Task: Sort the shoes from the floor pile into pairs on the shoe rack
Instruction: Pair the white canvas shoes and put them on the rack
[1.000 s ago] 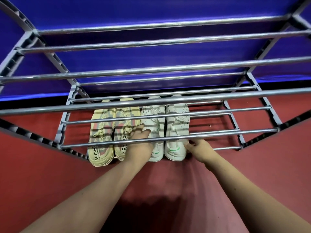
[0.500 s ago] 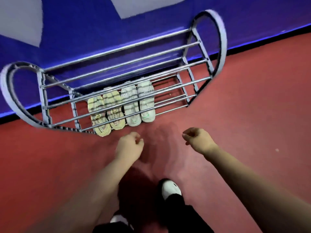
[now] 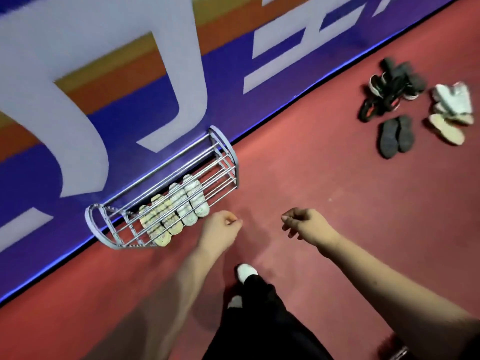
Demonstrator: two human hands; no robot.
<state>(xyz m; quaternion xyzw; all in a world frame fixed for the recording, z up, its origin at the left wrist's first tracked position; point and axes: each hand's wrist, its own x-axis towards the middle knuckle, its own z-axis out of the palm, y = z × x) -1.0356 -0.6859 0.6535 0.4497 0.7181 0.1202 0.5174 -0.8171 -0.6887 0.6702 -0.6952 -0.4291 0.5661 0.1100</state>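
Observation:
A grey metal shoe rack (image 3: 223, 146) stands on the floor against the blue wall. On its bottom tier lie a yellow striped pair (image 3: 161, 224) and, to their right, a white pair (image 3: 191, 201). The floor pile sits far right: black sneakers (image 3: 389, 92), a dark grey pair (image 3: 394, 136) lying sole-up, and white and cream shoes (image 3: 452, 110). My left hand (image 3: 220, 229) hangs in front of the rack with fingers loosely curled, holding nothing. My right hand (image 3: 306, 223) hovers over the floor, fingers loosely curled and empty.
Red floor (image 3: 311, 178) stretches between the rack and the pile. The blue wall (image 3: 220, 81) with large white and orange lettering runs diagonally behind. My white shoe (image 3: 245, 271) and black trouser leg (image 3: 259, 320) are below my hands.
I have drawn both hands back from the white pair on the rack and stood up. The view has pulled away and swung right, bringing the floor pile into sight.

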